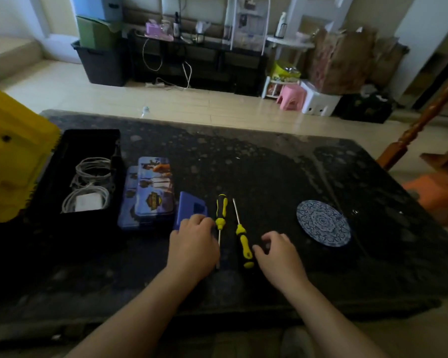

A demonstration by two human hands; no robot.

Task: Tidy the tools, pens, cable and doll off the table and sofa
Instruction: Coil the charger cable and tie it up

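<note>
Two yellow-and-black screwdrivers lie side by side on the dark table (269, 164). The left screwdriver (221, 209) points its shaft toward me, and the right screwdriver (244, 248) points its shaft away. My left hand (192, 244) rests just left of the left screwdriver's shaft. Its fingers are loosely curled against the near edge of a small blue case (189, 210), and I see nothing in its grip. My right hand (277, 254) hovers beside the right screwdriver's handle with fingers loosely curled, the thumb close to it. A white cable with its charger (88, 195) lies in a black box (49, 184).
A blue printed tin case (150, 192) sits between the black box and the small blue case. A round patterned coaster (323, 223) lies to the right. The box's yellow lid (8, 156) stands open at the left edge. A wooden chair leg (414, 130) is at the far right.
</note>
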